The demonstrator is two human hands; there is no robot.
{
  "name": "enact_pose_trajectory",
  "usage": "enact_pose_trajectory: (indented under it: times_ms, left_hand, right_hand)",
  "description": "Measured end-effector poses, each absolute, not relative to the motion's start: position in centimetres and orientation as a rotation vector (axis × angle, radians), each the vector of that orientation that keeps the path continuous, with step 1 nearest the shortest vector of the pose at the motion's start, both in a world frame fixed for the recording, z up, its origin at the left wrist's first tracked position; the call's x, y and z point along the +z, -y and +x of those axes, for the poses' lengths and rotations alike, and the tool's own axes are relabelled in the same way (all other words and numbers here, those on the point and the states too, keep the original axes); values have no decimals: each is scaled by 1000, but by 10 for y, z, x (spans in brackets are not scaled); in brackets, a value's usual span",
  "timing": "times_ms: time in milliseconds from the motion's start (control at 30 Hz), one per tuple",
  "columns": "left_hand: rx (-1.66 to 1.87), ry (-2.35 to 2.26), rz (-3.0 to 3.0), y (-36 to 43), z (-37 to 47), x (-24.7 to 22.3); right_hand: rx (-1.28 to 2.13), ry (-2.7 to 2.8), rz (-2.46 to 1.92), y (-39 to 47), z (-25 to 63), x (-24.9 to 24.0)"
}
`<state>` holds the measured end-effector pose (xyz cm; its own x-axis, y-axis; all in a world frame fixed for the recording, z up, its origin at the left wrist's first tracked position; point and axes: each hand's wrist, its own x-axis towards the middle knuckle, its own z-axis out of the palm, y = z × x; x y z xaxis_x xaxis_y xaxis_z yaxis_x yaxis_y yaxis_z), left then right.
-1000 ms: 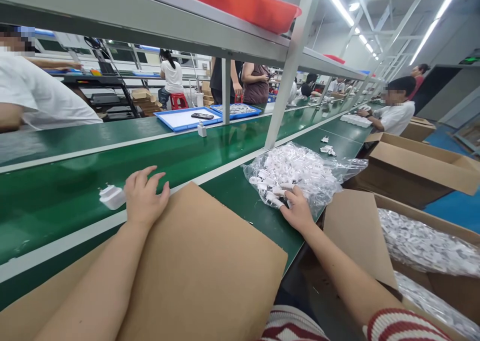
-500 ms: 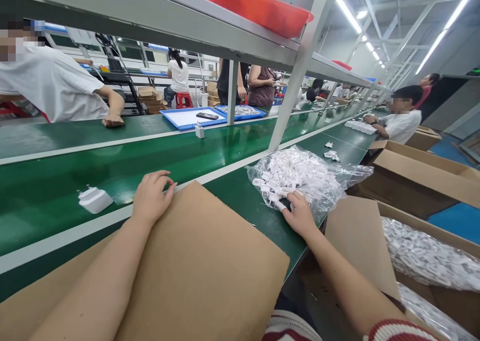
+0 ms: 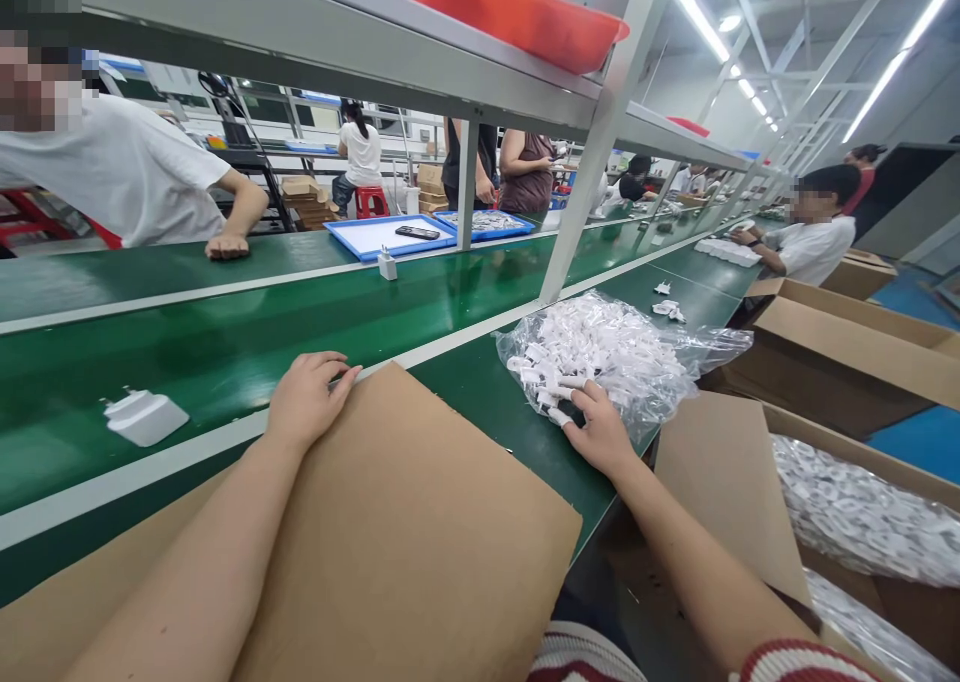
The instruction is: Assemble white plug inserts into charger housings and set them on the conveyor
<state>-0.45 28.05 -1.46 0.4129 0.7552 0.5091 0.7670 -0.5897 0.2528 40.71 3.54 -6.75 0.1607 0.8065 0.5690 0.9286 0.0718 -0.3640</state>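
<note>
My left hand rests at the upper edge of a brown cardboard flap, its fingers loosely bent and nothing seen in them. At the near side of a clear plastic bag heaped with small white plastic parts is my right hand. Its thumb and forefinger are apart and wear white fingertip covers; they touch or nearly touch the nearest parts. A white plug adapter lies on the green conveyor belt, left of my left hand. Farther along stands another adapter.
Open cardboard boxes stand at the right, one with bagged white parts. Loose white pieces lie beyond the bag. A metal post and shelf with a red tray rise ahead. Co-workers sit across the belt and farther right.
Both adapters on the belt have moved left. A dark gap or object between my right thumb and forefinger no longer shows. My left hand has hardly moved.
</note>
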Motion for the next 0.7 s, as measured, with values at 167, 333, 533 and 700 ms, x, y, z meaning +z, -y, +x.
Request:
enact_pose_trajectory:
  times_ms: [167,333,533,700]
  left_hand:
    - [-824,1509,-2670,-282,-4,-14]
    - [-786,1513,-2707,-285,-4,-15]
    - [-713,1561,-2743,-285,-4,-12]
    - [-687,1578,-2754,-283,-4,-10]
  right_hand:
    - [-253,1605,-1754,-36,409,-68]
    - [-256,1579,-1736,-35,408,-68]
    - [-320,1535,-1675,-33,405,-63]
    - [-273,1506,-1633,-32,402,-57]
